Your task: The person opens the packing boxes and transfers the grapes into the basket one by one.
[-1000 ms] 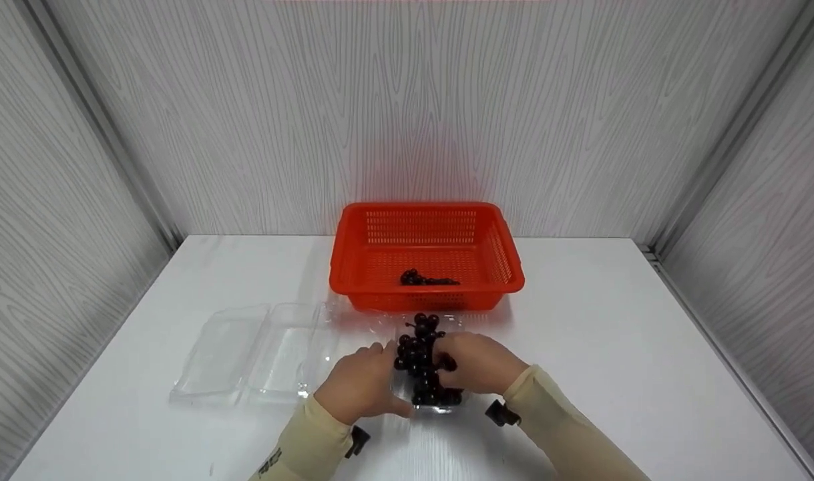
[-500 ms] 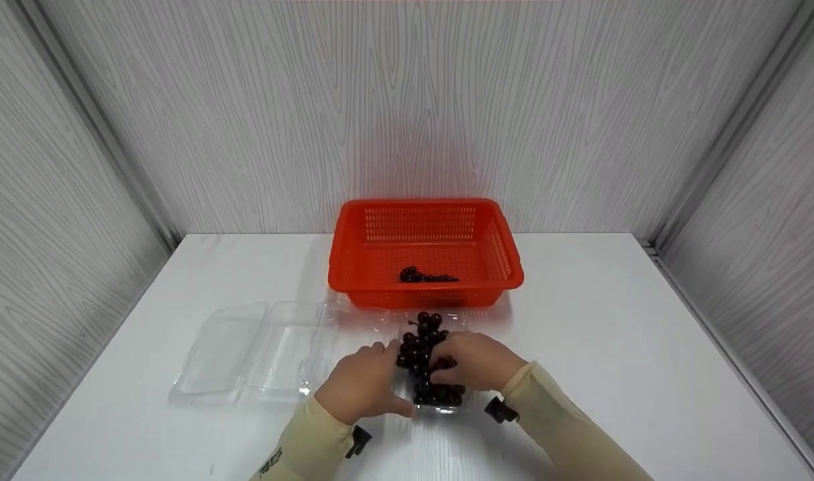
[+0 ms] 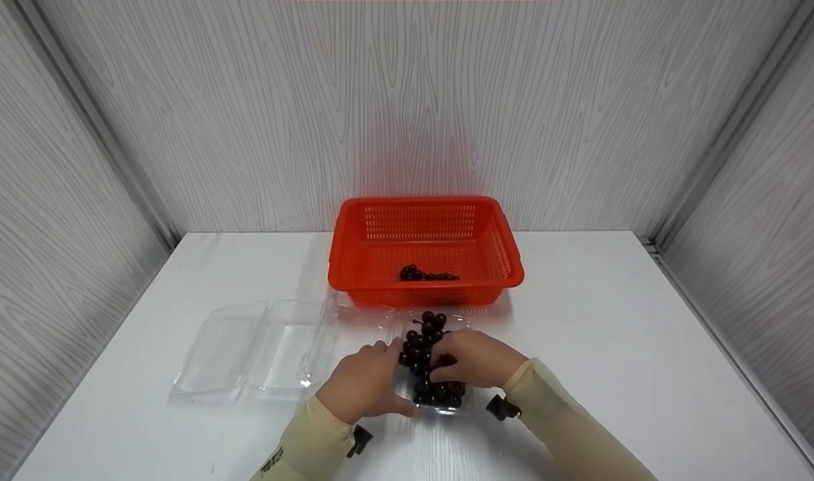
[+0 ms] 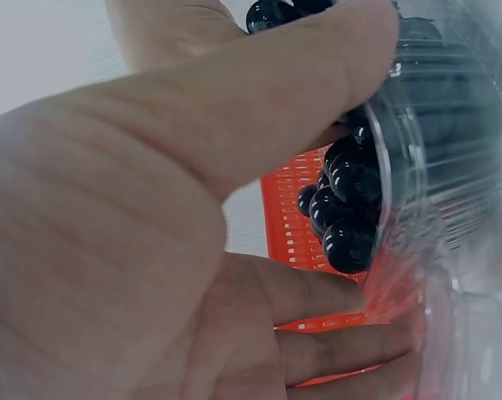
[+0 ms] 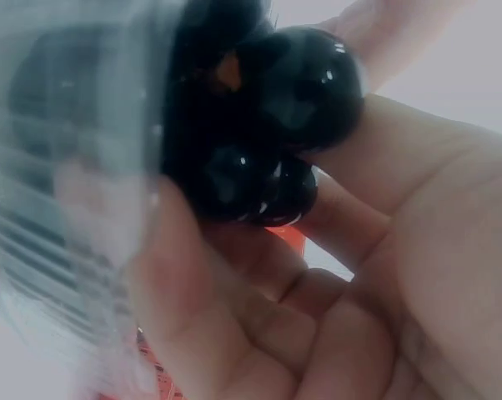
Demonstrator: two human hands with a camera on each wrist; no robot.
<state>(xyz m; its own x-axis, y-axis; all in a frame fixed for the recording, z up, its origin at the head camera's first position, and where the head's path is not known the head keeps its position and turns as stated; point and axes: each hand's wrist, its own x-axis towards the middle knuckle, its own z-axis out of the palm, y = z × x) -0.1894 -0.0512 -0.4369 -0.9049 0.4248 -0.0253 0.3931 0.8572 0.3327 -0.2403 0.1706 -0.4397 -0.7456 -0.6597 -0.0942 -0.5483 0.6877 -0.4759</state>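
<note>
A bunch of dark grapes [image 3: 418, 354] lies lengthwise in a clear plastic clamshell box [image 3: 447, 410] in the head view. My right hand [image 3: 477, 359] reaches over the box's right side and grips the middle of the bunch, thumb and fingers around several grapes [image 5: 309, 87] in the right wrist view. My left hand [image 3: 366, 382] rests against the box's left side, thumb and fingers spread apart. In the left wrist view its thumb [image 4: 301, 83] lies by the box rim [image 4: 380, 158], while its other fingers extend straight to the plastic below. The grapes under my right hand are partly hidden.
A red perforated basket [image 3: 427, 285] stands just behind the box, with another dark bunch of grapes [image 3: 412, 273] in it. To the left lies a second clear clamshell [image 3: 256, 347], unfolded flat on the white table [image 3: 600, 334]. White wood-grain panels [image 3: 407, 100] enclose the back and sides.
The grapes and their box have shifted slightly to the right. My right hand keeps its grip on the bunch with small finger movements; the left hand stays nearly still.
</note>
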